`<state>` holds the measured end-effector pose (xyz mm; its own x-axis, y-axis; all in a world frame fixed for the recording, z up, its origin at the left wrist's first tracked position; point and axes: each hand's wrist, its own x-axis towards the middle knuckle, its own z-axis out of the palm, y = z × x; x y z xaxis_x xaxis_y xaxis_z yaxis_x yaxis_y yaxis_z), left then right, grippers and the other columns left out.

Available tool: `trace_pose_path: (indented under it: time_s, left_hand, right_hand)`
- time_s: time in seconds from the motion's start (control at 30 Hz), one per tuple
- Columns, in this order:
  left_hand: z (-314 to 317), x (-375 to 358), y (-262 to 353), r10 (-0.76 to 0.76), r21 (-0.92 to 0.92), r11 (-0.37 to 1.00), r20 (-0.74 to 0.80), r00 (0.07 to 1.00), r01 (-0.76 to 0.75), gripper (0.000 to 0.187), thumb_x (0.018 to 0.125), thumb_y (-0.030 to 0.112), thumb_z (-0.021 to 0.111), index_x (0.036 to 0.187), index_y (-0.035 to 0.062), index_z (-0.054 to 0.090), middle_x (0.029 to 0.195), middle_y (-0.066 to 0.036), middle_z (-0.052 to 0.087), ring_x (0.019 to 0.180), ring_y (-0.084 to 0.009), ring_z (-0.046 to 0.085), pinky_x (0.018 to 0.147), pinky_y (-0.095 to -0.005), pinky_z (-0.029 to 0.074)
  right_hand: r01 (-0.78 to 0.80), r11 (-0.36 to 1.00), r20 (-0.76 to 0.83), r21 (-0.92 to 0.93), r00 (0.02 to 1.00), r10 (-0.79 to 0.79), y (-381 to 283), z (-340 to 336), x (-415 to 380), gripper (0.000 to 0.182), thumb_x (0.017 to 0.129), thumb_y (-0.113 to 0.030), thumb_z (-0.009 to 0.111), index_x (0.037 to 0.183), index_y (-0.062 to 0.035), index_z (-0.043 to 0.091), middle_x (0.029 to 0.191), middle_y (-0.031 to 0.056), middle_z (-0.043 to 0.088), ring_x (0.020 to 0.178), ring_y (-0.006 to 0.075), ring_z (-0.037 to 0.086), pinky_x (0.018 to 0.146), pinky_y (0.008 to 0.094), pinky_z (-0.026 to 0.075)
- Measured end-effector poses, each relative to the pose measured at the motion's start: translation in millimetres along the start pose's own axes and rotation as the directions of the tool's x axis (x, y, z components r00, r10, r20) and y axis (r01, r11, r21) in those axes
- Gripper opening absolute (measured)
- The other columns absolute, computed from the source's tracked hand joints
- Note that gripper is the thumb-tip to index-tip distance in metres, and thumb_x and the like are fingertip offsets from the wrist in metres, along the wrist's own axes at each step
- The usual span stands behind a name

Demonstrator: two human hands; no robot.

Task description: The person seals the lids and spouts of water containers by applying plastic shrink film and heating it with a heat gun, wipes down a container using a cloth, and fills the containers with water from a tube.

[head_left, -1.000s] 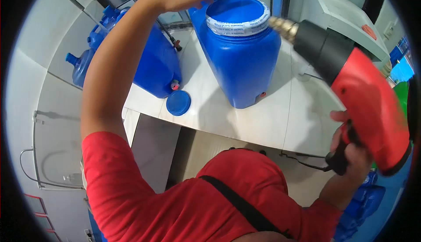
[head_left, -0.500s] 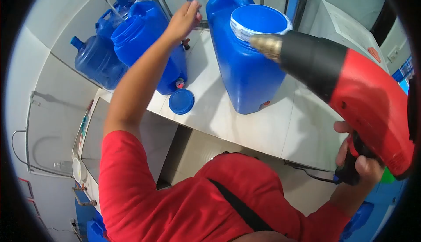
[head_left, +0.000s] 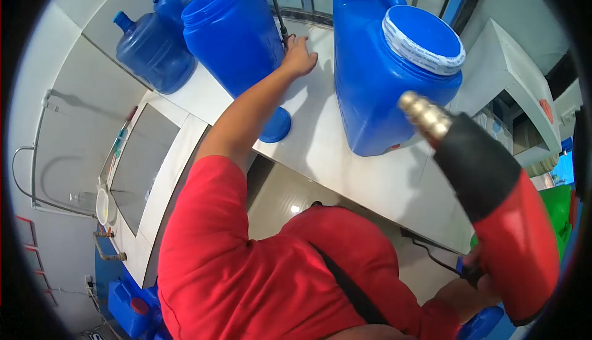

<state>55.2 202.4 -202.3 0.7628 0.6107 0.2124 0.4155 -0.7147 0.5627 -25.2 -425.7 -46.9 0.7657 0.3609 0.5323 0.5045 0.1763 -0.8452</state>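
In my right hand [head_left: 483, 276] is a red and black heat gun [head_left: 524, 241], gripped by its handle; its metal nozzle points up and left, towards the front of a large blue water container [head_left: 373, 93]. Around that container's round blue lid [head_left: 428, 32] runs a white printed seal band [head_left: 419, 53]. My left hand [head_left: 299, 58] reaches over the counter with its fingers apart, fingertips right at a small tap [head_left: 287, 38] on an upright pipe. Beside it stands another blue container [head_left: 237, 47] with an uncapped mouth. A loose blue lid [head_left: 277, 126] lies below my left forearm.
Clear blue round bottles [head_left: 154, 53] stand at the back left of the white counter [head_left: 364, 176]. A white open-fronted cabinet [head_left: 499, 69] is at the right. Below it, a dark cord [head_left: 431, 253] hangs near the counter edge. More blue containers [head_left: 132, 306] sit lower left.
My left hand has come down from above the counter to the tap. The heat gun has swung lower and away from the seal band. My view has shifted.
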Motion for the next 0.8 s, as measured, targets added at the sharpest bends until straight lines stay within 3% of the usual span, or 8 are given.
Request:
trace_pose_path:
  time_s: [0.1, 0.2, 0.27, 0.33, 0.43, 0.5, 0.73, 0.8]
  left_hand:
    - [5, 25, 2, -0.042, 0.119, 0.992, -0.015, 0.999, 0.043, 0.076, 0.085, 0.027, 0.063, 0.151, 0.0094, 0.031, 0.16, -0.03, 0.008, 0.147, -0.0494, 0.016, 0.122, -0.048, 0.02]
    - [7, 47, -3, -0.071, 0.224, 0.972, 0.017, 0.997, 0.065, 0.076, 0.084, 0.024, 0.063, 0.152, 0.013, 0.03, 0.16, -0.03, 0.01, 0.149, -0.0489, 0.012, 0.122, -0.0483, 0.017]
    - [25, 69, -27, -0.089, 0.328, 0.942, 0.019, 0.996, 0.078, 0.075, 0.083, 0.02, 0.062, 0.152, 0.0143, 0.031, 0.16, -0.029, 0.013, 0.149, -0.0473, 0.015, 0.122, -0.048, 0.019]
    - [36, 82, -45, -0.086, 0.375, 0.925, 0.038, 0.996, 0.065, 0.069, 0.083, 0.019, 0.062, 0.147, 0.0119, 0.037, 0.154, -0.028, 0.028, 0.146, -0.0446, 0.025, 0.12, -0.0487, 0.025]
    - [27, 75, -28, -0.108, 0.421, 0.906, 0.122, 0.987, 0.047, 0.062, 0.083, 0.02, 0.064, 0.14, 0.0102, 0.043, 0.145, -0.022, 0.042, 0.14, -0.0406, 0.036, 0.114, -0.0483, 0.034]
    - [29, 69, -22, -0.144, 0.548, 0.832, 0.069, 0.987, 0.083, 0.06, 0.082, 0.023, 0.067, 0.136, 0.0098, 0.046, 0.137, -0.018, 0.05, 0.136, -0.0369, 0.042, 0.109, -0.0469, 0.039]
    - [27, 63, -18, -0.173, 0.609, 0.792, 0.158, 0.972, 0.042, 0.066, 0.083, 0.026, 0.068, 0.141, 0.0105, 0.043, 0.139, -0.017, 0.051, 0.136, -0.0355, 0.043, 0.111, -0.0465, 0.038]
    - [21, 70, -21, -0.189, 0.515, 0.857, 0.272, 0.944, 0.023, 0.074, 0.082, 0.028, 0.069, 0.147, 0.0103, 0.037, 0.145, -0.017, 0.048, 0.139, -0.0383, 0.04, 0.113, -0.0485, 0.036]
  right_hand:
    - [0.004, 1.0, -0.005, 0.029, 1.0, -0.004, 2, -13, -8, 0.095, 0.076, -0.036, 0.074, 0.139, 0.0189, 0.03, 0.127, 0.0392, 0.052, 0.059, 0.0229, 0.063, 0.052, 0.0267, 0.052]
    - [-0.01, 0.999, -0.022, 0.048, 1.0, 0.011, -2, -20, -16, 0.097, 0.076, -0.036, 0.075, 0.14, 0.0196, 0.028, 0.131, 0.041, 0.05, 0.06, 0.0242, 0.065, 0.053, 0.027, 0.053]
    - [0.012, 1.0, -0.069, 0.017, 0.998, -0.011, -1, -26, -24, 0.095, 0.077, -0.036, 0.075, 0.14, 0.0191, 0.029, 0.129, 0.0399, 0.05, 0.061, 0.0242, 0.064, 0.053, 0.0272, 0.053]
    - [0.013, 1.0, -0.124, -0.013, 0.992, -0.015, -4, -30, -37, 0.094, 0.077, -0.036, 0.075, 0.139, 0.0186, 0.03, 0.127, 0.0389, 0.051, 0.061, 0.0242, 0.064, 0.053, 0.0275, 0.053]
    - [-0.012, 0.998, -0.194, -0.056, 0.981, 0.001, -7, -32, -57, 0.091, 0.077, -0.036, 0.075, 0.137, 0.0178, 0.032, 0.123, 0.0373, 0.052, 0.061, 0.0242, 0.064, 0.054, 0.0278, 0.053]
    - [-0.031, 0.997, -0.226, -0.076, 0.974, 0.013, -6, -30, -66, 0.09, 0.078, -0.036, 0.074, 0.137, 0.0173, 0.033, 0.121, 0.0363, 0.052, 0.062, 0.0242, 0.064, 0.054, 0.0281, 0.053]
    - [-0.054, 0.994, -0.247, -0.09, 0.968, 0.03, 5, -21, -74, 0.084, 0.078, -0.036, 0.074, 0.134, 0.0155, 0.036, 0.114, 0.0326, 0.054, 0.062, 0.0241, 0.063, 0.055, 0.0289, 0.052]
    - [-0.053, 0.995, -0.236, -0.083, 0.971, 0.032, 11, -22, -71, 0.083, 0.079, -0.036, 0.074, 0.133, 0.015, 0.037, 0.112, 0.0316, 0.055, 0.063, 0.0241, 0.063, 0.055, 0.0292, 0.052]
